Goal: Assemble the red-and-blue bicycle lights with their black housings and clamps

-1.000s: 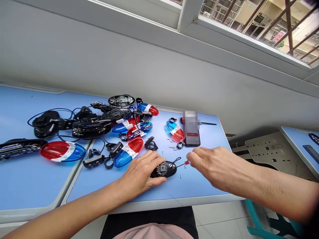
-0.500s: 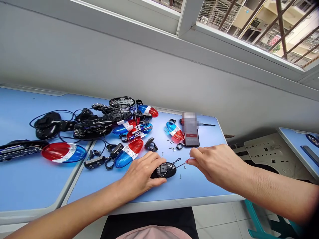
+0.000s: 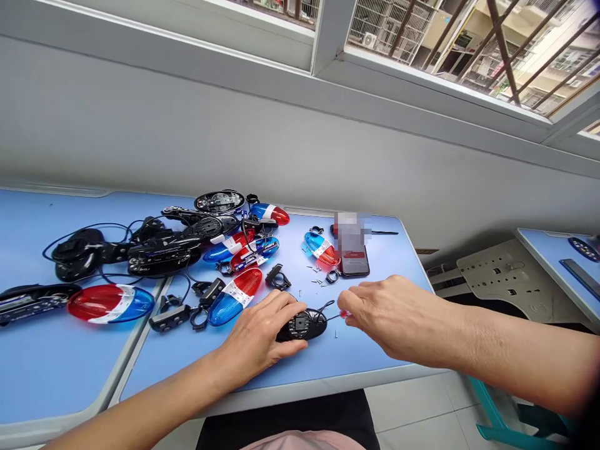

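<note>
My left hand (image 3: 265,328) grips the left side of a black oval light housing (image 3: 317,324), thumb at the near edge and fingers over the far edge. The housing lies on the blue table, its slotted round patch facing up, with a short black wire loop at its right end. In my right hand (image 3: 382,312) is a small screwdriver (image 3: 344,314) with a red and clear handle, pinched between closed fingers. Its thin shaft points left to the housing's right end; whether the tip sits in a screw I cannot tell. A loose screw (image 3: 336,334) lies below the shaft.
Red-and-blue lenses (image 3: 235,296), black clamp pieces (image 3: 277,277) and wired black housings (image 3: 164,255) spread over the left. Beyond my hands are several small screws (image 3: 319,270), another lens (image 3: 322,249) and a phone (image 3: 355,262) over a longer screwdriver (image 3: 387,233). A wall borders the table's far side.
The camera view has shifted slightly. My right hand has turned over a little around the screwdriver, knuckles higher. My left hand keeps its hold on the housing.
</note>
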{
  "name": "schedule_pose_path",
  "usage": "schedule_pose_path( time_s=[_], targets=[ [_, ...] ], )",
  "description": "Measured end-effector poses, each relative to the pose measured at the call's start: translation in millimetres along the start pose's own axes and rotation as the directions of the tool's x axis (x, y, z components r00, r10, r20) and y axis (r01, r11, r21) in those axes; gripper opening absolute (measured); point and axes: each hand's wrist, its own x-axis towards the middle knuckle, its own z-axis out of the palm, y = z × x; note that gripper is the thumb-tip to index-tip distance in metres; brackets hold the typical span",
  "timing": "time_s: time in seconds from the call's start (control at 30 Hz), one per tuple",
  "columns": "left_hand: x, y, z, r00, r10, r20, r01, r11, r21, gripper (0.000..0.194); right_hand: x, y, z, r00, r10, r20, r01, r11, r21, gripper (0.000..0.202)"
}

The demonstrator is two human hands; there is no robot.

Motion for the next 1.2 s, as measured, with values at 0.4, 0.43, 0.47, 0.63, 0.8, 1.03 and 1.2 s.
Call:
schedule_pose_path(
  time_s=[0.4, 0.43, 0.47, 0.63, 0.8, 1.03, 1.2],
  targets=[
    [-2, -2, 5.2, 0.993, 0.089, -0.076, -0.089, 0.996, 0.002, 0.046, 3, -6, 3, 0.926, 0.375, -0.031, -0.357, 0.901, 0.247, 0.027],
    [-2, -2, 4.8, 0.994, 0.085, -0.073, -0.086, 0.996, -0.004, 0.046, 0, -5, 1, 0.920, 0.385, -0.068, -0.350, 0.889, 0.294, 0.025],
    [-2, -1, 4.0, 0.995, 0.077, -0.070, -0.077, 0.997, -0.010, 0.046, -4, -4, 0, 0.911, 0.393, -0.120, -0.330, 0.873, 0.358, 0.023],
    [-1, 4, -3.9, 0.999, -0.046, 0.006, 0.046, 0.997, -0.060, 0.046, -42, 20, 14, 0.804, 0.573, -0.160, -0.164, 0.472, 0.866, 0.019],
    [-3, 6, -8.7, 0.989, -0.133, 0.068, 0.139, 0.987, -0.086, 0.060, -64, 39, 70, 0.722, 0.692, 0.021, -0.003, -0.027, 1.000, 0.039],
    [-18, 1, -6.6, 0.991, -0.130, 0.022, 0.131, 0.990, -0.044, 0.071, -22, 28, 107, 0.846, 0.534, 0.013, -0.117, 0.160, 0.980, 0.033],
    [-29, -3, -1.6, 0.988, -0.132, -0.083, 0.129, 0.991, -0.032, 0.062, 24, 21, 97, 0.855, 0.493, -0.163, -0.337, 0.766, 0.547, 0.019]
  ],
)
